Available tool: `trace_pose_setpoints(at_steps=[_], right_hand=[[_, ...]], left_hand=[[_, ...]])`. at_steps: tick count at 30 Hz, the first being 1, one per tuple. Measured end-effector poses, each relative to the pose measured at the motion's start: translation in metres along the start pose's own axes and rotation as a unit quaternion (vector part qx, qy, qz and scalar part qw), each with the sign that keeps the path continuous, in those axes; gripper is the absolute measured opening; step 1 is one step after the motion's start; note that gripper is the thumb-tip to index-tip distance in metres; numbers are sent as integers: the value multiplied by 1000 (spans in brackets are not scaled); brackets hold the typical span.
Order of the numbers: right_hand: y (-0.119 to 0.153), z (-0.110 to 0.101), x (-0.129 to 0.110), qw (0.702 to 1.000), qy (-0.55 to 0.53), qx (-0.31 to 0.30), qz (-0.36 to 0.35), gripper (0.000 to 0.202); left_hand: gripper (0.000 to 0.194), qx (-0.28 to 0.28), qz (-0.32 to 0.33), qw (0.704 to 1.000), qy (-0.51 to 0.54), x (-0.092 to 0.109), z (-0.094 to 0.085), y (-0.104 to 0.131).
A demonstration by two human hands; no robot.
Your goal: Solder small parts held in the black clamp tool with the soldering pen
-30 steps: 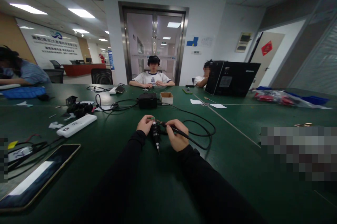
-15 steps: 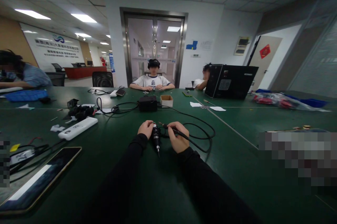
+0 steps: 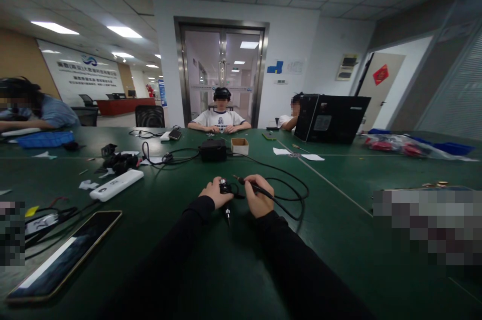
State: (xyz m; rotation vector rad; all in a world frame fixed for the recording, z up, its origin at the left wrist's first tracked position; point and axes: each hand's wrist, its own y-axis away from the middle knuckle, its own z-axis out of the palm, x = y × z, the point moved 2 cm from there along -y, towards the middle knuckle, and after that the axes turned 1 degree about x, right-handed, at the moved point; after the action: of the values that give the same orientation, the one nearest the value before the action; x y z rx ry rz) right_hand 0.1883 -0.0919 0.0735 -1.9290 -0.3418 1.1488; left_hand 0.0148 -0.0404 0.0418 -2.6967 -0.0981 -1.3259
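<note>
My left hand (image 3: 214, 193) is closed round the middle of a black pen-shaped tool (image 3: 227, 209), whose silver tip points toward me over the green table (image 3: 211, 270). To its right, my right hand (image 3: 259, 195) pinches a black cable (image 3: 271, 197) near its plug (image 3: 237, 178), which points left toward the tool's rear end without touching it. The cable loops out to the right over the table. Beyond the hands sit a black box-shaped unit (image 3: 213, 150) with cables and a small open cardboard box (image 3: 240, 146).
On the left lie a phone (image 3: 64, 255), a white power strip (image 3: 116, 185), tangled cables and a blue tray (image 3: 45, 139). A large black case (image 3: 333, 118) stands at the back right, near plastic bags (image 3: 399, 143). Other people sit around the table.
My left hand has moved from beside the tool's rear end to over its middle, covering it. My right hand still holds the cable, slightly farther right. The view has shifted a little.
</note>
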Motion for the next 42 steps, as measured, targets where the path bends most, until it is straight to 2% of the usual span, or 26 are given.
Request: trace_pose_setpoints(at_steps=[5,8,13,18,21,24,29,42], right_hand=[[1,0,0,1000,-2,-1,0,13],[0,0,-1,1000,-4,-4,6,13],[0,0,-1,1000,-5,-8,16,13],[0,0,0,1000,-1,-9,10,13],[0,0,-1,1000,0,-13,10,13],[0,0,-1,1000,0,-16,13,13],[0,0,1,1000,-9,-23,14,12],[-1,0,-3,1000,-9,-14,14,13]], left_hand=[[65,0,30,999,-36,12,0,8],[57,13,43,998,-45,10,-13,5],[57,32,9,995,-93,-21,-60,-8],[68,35,-44,972,-230,-65,-116,-17],[73,76,-93,952,-281,-85,-142,-16],[75,120,-127,939,-298,-100,-158,-14],[75,145,-157,925,-313,-114,-170,-12],[74,180,-190,911,-318,-117,-177,-5]])
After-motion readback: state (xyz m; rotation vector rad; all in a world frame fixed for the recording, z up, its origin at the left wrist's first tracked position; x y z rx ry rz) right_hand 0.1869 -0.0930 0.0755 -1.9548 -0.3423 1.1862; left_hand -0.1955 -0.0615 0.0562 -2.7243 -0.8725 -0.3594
